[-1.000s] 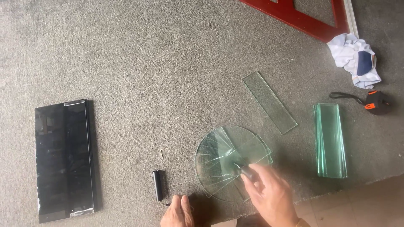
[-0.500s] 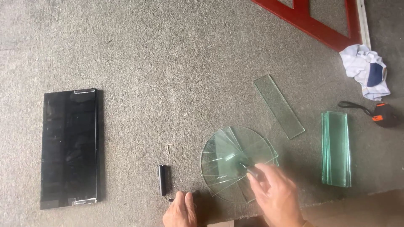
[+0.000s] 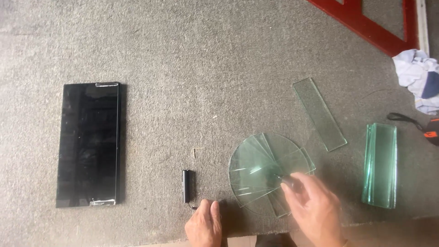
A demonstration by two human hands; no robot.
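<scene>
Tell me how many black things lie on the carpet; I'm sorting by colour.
2: a large black panel at far left, and a small black bar just above the left hand. A dark strap at the right edge is partly cut off.

I see a gray carpet [image 3: 192, 68] on the floor. On it lie a black glass panel [image 3: 88, 144], a small black bar [image 3: 186, 185], a fan of clear glass pieces [image 3: 263, 169], one long glass strip [image 3: 319, 113], a stack of glass strips [image 3: 380, 164] and a crumpled cloth [image 3: 418, 77].
</scene>
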